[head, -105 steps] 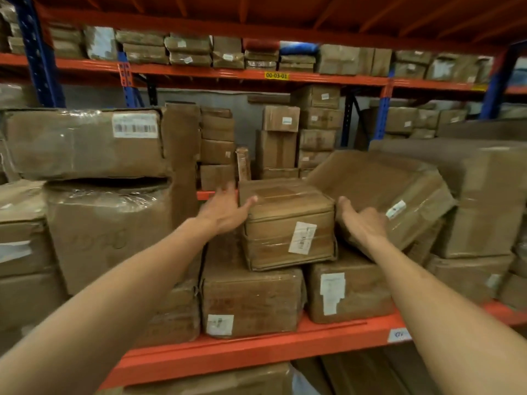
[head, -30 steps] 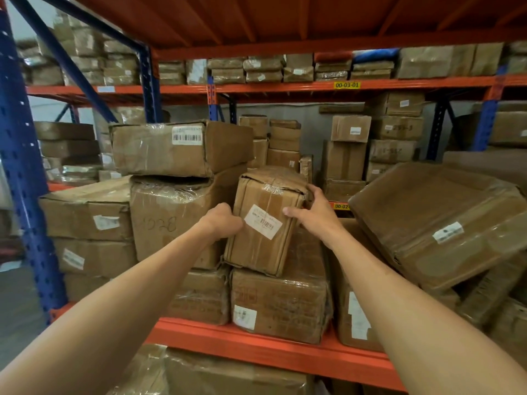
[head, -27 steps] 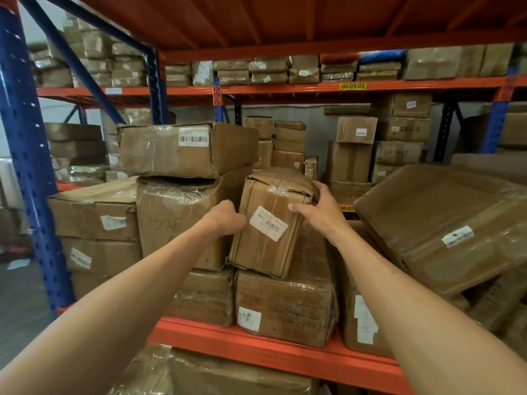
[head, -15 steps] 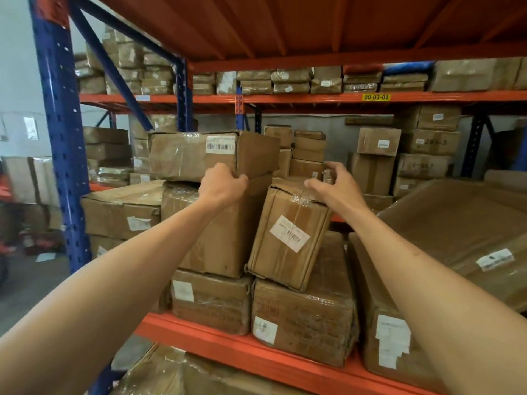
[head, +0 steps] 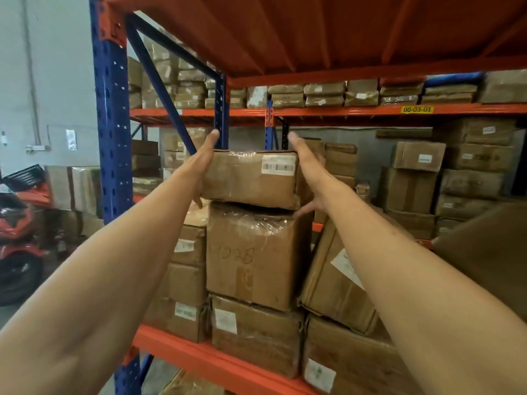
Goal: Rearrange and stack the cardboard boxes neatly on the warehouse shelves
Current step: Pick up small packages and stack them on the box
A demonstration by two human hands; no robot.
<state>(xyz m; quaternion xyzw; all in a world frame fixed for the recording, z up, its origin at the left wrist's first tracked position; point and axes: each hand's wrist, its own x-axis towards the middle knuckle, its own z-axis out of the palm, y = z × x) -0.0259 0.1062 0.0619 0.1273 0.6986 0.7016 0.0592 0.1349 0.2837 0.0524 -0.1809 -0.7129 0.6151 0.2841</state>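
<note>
A flat cardboard box with a barcode label [head: 251, 178] sits at the top of a stack on the orange shelf [head: 205, 357]. My left hand [head: 199, 163] presses against its left end and my right hand [head: 306, 172] clasps its right end, thumb under the lower corner. Its right side looks slightly raised off the taller plastic-wrapped box marked "1028" [head: 256, 258] beneath it. A smaller labelled box [head: 339, 277] leans tilted against the right side of that stack, partly hidden by my right forearm.
A blue upright post [head: 111, 138] stands left of the stack. More boxes [head: 185, 280] are stacked lower left, and a large tilted box [head: 490, 252] lies at right. Box stacks [head: 445, 178] fill the rear rack. A red vehicle [head: 17, 240] stands on the floor at far left.
My right hand has left the small tilted box and both hands have moved up and left to the ends of the top barcode box. The view has shifted left and closer.
</note>
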